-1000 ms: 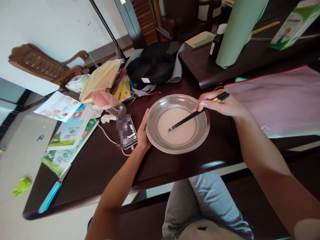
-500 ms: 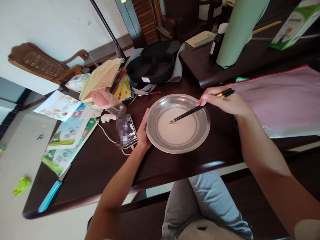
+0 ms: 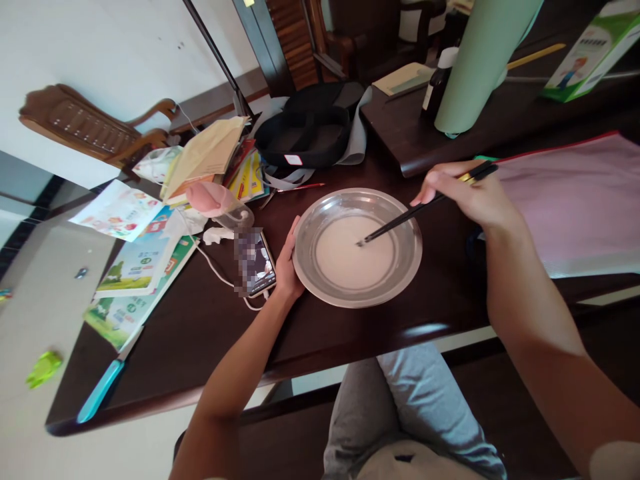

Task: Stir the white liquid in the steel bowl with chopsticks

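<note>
Black chopsticks (image 3: 400, 220) — now farther right

Chopsticks (image 3: 400, 221) within the right hand (image 3: 463, 190): black, gold band near the upper ends, silver-grey tips. Bowl (image 3: 407, 257) against the left hand (image 3: 289, 267): plain silver-grey. Liquid (image 3: 345, 257) between the hands: uniform milky off-white. Table (image 3: 200, 347) beneath the grip: dark reddish brown. Cable (image 3: 206, 260) left of the left hand: white. Cup (image 3: 210, 199), farther forward: pink top, clear body. Knife (image 3: 100, 392), well left of the left hand: turquoise handle. Pouch (image 3: 575, 200) right of the right hand: pale pink, red edging. Cylinder (image 3: 475, 80) ahead of the right hand: solid sage green.
</note>
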The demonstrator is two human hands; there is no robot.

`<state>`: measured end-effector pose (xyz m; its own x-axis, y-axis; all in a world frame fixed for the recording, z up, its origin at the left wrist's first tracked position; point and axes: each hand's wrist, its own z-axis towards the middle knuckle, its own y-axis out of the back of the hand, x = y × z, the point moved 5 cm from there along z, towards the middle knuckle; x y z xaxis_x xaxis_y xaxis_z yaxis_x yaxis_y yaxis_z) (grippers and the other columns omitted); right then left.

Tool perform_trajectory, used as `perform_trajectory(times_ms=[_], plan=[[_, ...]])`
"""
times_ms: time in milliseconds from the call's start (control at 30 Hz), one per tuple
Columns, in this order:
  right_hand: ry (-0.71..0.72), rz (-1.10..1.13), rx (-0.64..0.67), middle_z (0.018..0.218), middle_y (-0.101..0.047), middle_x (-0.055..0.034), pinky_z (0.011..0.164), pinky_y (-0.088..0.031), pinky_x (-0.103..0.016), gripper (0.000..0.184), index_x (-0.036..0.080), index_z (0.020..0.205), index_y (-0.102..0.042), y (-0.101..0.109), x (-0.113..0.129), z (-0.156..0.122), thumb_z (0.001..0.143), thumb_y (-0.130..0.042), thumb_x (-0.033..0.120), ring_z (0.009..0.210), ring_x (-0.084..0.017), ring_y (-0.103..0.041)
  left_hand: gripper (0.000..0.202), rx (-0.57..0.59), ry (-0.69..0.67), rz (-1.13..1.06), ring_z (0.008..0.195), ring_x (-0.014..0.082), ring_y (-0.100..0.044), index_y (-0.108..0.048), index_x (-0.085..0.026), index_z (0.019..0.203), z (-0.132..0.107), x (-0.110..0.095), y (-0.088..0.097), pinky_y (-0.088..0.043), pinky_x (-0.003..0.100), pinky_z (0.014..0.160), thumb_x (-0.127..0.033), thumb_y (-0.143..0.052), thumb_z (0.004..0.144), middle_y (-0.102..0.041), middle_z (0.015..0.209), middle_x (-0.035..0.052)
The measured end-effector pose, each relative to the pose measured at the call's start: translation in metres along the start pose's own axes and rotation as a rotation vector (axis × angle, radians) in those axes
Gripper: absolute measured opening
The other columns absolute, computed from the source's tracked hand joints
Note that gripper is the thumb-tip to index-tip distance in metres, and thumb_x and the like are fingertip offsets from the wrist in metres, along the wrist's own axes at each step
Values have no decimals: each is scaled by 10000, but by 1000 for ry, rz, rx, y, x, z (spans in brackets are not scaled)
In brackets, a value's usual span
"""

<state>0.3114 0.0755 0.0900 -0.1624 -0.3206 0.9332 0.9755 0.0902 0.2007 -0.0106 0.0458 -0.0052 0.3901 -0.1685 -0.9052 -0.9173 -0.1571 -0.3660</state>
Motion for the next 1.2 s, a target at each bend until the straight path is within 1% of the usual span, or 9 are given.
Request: perform_trajectory(times_ms=[100, 233, 333, 433, 500, 633, 833, 1033, 1200], plan=[[5, 42, 90, 645, -757, -60, 746, -558, -372, 557, 231, 597, -744, -3, -1, -1, 910, -815, 685, 647, -219, -724, 604, -2, -5, 6, 1621, 336, -503, -641, -334, 1591, 0, 0, 1, -393, 471, 1355, -433, -691, 997, -643, 1662, 21], [3, -30, 279, 785, -840, -80, 778, -573, -350, 513, 220, 706, -802, -21, -3, -1, 910, -788, 690, 794, -239, -784, 611, 15, -7, 5, 1615, 343, -511, -638, -308, 1597, 1, 1, 1, -403, 473, 1351, -429, -677, 1000, -635, 1668, 27], [19, -57, 127, 775, -837, -68, 812, -572, -352, 490, 229, 696, -798, -12, -3, 2, 918, -801, 665, 809, -236, -791, 622, 25, -9, 8, 1623, 346, -499, -634, -327, 1599, 2, 1, 2, -386, 479, 1361, -445, -687, 991, -632, 1671, 20], [43, 20, -3, 638, -757, -40, 740, -556, -349, 548, 236, 599, -745, 1, -2, 1, 917, -807, 678, 648, -206, -743, 633, 22, -24, 23, 1650, 354, -455, -634, -334, 1597, 3, 1, 4, -359, 487, 1373, -466, -705, 981, -628, 1676, 26], [33, 52, 50, 605, -728, -33, 695, -543, -342, 579, 234, 571, -726, -2, -2, 1, 909, -805, 698, 605, -197, -723, 639, 24, -28, 28, 1655, 360, -445, -631, -335, 1599, 3, 2, 4, -358, 498, 1374, -474, -707, 980, -623, 1681, 28], [-5, -15, 240, 747, -825, -58, 759, -566, -337, 558, 232, 669, -791, -20, -1, -1, 895, -786, 742, 767, -221, -788, 644, 32, -16, 18, 1631, 374, -482, -639, -327, 1594, 3, 3, 3, -394, 510, 1357, -475, -714, 971, -616, 1687, 28], [22, 16, 5, 655, -778, -32, 762, -557, -326, 531, 234, 616, -767, -3, 0, 1, 901, -825, 677, 685, -195, -765, 613, 12, -15, 13, 1659, 343, -443, -636, -338, 1594, 3, 2, 4, -356, 492, 1377, -445, -686, 992, -619, 1684, 13], [-9, 0, 256, 767, -840, -64, 764, -560, -323, 513, 223, 683, -802, -22, 0, -1, 901, -811, 688, 778, -214, -790, 600, 13, -9, 7, 1626, 358, -493, -660, -319, 1572, 3, 2, 3, -380, 505, 1364, -455, -693, 989, -636, 1668, 30], [17, 20, 61, 690, -793, -46, 774, -551, -329, 519, 228, 637, -776, -6, 1, 0, 912, -827, 664, 721, -201, -765, 603, 4, -6, 12, 1604, 352, -525, -651, -314, 1583, 2, 2, 2, -392, 498, 1358, -445, -684, 996, -648, 1656, 32]])
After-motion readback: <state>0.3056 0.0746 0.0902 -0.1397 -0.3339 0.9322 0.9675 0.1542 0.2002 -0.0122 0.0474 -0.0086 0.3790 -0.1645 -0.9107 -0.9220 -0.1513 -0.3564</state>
